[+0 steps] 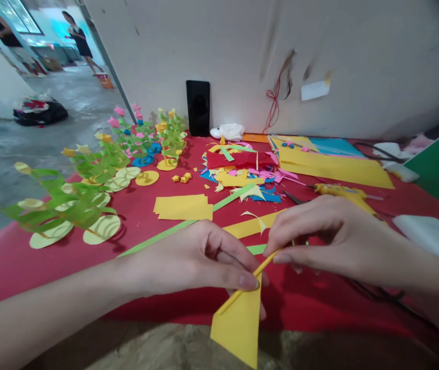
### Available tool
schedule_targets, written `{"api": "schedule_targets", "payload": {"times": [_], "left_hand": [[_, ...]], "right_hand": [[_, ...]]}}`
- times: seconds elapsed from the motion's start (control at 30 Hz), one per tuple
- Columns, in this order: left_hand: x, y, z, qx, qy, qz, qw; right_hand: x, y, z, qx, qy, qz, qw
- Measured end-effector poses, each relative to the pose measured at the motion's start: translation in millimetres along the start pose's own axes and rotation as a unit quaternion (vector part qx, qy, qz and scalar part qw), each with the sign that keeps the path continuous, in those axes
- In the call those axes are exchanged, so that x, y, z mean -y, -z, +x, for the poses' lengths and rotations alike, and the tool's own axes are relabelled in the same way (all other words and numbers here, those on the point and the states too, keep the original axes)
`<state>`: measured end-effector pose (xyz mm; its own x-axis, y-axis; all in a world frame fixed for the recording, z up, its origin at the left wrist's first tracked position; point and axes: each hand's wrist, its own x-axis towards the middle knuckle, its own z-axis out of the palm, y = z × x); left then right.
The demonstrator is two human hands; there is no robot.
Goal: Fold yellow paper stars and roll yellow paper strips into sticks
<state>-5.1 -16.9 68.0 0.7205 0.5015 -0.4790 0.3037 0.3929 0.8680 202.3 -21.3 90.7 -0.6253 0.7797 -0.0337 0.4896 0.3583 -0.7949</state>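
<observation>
A piece of yellow paper [239, 325], rolled into a thin tube along its upper edge, is held at the front of the table. My left hand [200, 257] is closed on it, thumb on top of the roll and fingers behind. With thumb and forefinger, my right hand [319, 236] pinches the roll's upper right end. The flat part of the sheet hangs below my left thumb, past the table edge. Just beyond my hands lie a yellow strip [238, 227], a green strip [173, 231] and a stack of yellow paper rectangles [183, 207].
Several paper flowers [99, 154] stand at the left on round bases. Paper scraps [242, 174] are heaped mid-table, near a yellow glue gun [343, 193] and scissors [293, 198]. A black phone [198, 109] leans against the wall. Coloured sheets [331, 167] lie behind; two people stand far left.
</observation>
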Motion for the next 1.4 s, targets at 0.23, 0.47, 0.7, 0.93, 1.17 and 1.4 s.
{"api": "schedule_targets", "payload": {"times": [0.23,0.47,0.7,0.93,1.17,1.4], "left_hand": [[10.3,-1.0,6.9,-0.020,0.023,-0.070,0.997],[10.5,-2.0,8.9,-0.022,0.044,-0.088,0.995],[2.8,-6.0,5.2,-0.003,0.040,-0.031,0.999],[11.4,-3.1,7.0,-0.015,0.047,-0.055,0.997],[11.5,-3.1,7.8,-0.018,0.036,-0.074,0.996],[8.5,-1.8,6.8,0.039,0.024,-0.098,0.994]], "right_hand": [[-9.8,-1.7,2.1,0.023,0.021,-0.068,0.997],[-3.6,-0.2,1.2,0.020,-0.018,-0.059,0.998],[-6.4,8.8,-1.5,-0.024,0.009,-0.096,0.995],[-6.9,6.5,-1.0,0.034,0.008,-0.102,0.994],[-13.2,10.5,-0.7,0.061,0.000,-0.067,0.996],[-14.7,14.5,2.4,0.065,0.041,-0.038,0.996]]}}
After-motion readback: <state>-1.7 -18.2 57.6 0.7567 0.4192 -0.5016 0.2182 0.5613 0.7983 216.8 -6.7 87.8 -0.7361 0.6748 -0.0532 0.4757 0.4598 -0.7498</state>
